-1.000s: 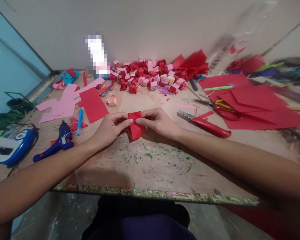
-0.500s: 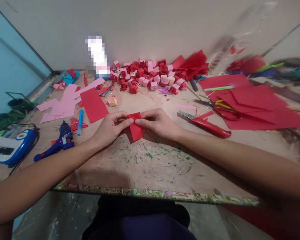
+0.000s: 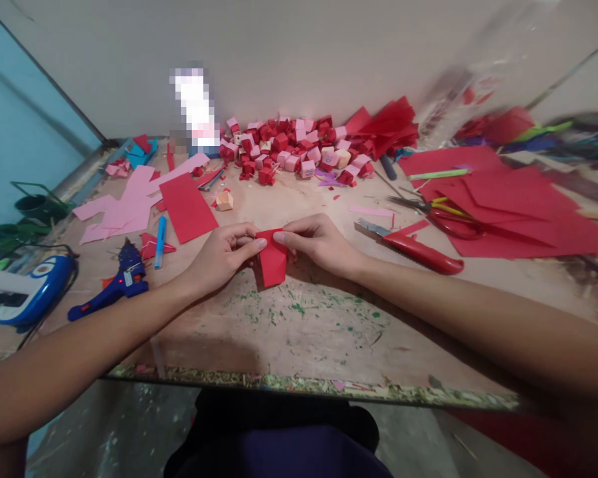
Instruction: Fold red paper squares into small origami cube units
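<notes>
Between my two hands is a small folded piece of red paper, held above the wooden table near its middle. My left hand pinches its upper left edge, thumb on the front face. On the upper right edge my right hand has its thumb and fingers closed the same way. The fingers behind the paper are mostly hidden. Just beyond my left hand lie a flat red paper rectangle and a small cream paper box. Red-handled pliers rest to the right of my right hand.
A heap of small pink and red paper cubes lies against the back wall. At left are a blue glue gun, a blue pen and pink paper. Scissors rest on red sheets at right.
The red paper has turned slightly, and more of its front face shows below my thumbs. My thumbs have moved a little farther apart. Both hands keep hold of it.
</notes>
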Demonstrator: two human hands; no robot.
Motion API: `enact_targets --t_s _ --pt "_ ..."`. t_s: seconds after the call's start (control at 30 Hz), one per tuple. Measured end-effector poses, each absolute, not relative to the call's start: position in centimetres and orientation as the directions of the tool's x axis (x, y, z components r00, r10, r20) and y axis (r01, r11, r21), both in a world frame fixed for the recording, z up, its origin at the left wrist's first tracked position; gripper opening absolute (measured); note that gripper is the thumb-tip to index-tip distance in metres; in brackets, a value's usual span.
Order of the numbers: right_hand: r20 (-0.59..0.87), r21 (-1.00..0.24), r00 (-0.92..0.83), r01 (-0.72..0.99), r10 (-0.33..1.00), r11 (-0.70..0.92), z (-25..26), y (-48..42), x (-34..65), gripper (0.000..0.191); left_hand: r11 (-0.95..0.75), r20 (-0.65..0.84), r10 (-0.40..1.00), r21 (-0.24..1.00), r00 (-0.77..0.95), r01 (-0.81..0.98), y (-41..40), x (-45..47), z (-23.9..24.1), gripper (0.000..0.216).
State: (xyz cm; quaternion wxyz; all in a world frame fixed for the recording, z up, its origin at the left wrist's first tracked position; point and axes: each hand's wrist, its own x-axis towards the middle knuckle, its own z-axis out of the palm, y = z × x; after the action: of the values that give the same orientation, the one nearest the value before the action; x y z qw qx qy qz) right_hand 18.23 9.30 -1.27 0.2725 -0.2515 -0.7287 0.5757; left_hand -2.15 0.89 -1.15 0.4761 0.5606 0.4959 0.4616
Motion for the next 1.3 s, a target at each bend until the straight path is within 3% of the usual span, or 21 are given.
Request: enact_targets --t_s 0.33,0.6,0.8,1.07,1.3 --pt "0.103 -0.981 -0.722 0.04 0.684 0.189 -0.8 9.2 18.3 0.042 -0.066 0.047 0.988 0.99 0.145 0.128 0.5 -2.2 -0.7 0.025" --pt "0.103 -0.98 -0.754 0.034 0.649 0.196 -0.7 9.1 18.3 0.036 0.016 -0.017 0.998 1.0 0.054 0.004 0.7 -2.2 -0.8 0.031" --pt "0.05 -0.978 -0.768 0.092 0.639 0.187 -0.7 9.2 18.6 0.037 -0.032 0.021 0.993 0.996 0.119 0.089 0.5 -2.3 -0.6 0.026" --pt "-0.018 -0.955 -0.897 0.147 0.443 0.258 -0.4 9.6 18.7 0.041 -0.189 0.128 0.97 0.931 0.205 0.313 0.7 -2.1 -0.1 0.026" --pt "-0.009 -0.976 -0.871 0.115 0.492 0.186 -0.6 9.9 18.9 0.036 -0.116 0.103 0.992 0.97 0.069 0.212 0.8 -2.3 -0.6 0.026"
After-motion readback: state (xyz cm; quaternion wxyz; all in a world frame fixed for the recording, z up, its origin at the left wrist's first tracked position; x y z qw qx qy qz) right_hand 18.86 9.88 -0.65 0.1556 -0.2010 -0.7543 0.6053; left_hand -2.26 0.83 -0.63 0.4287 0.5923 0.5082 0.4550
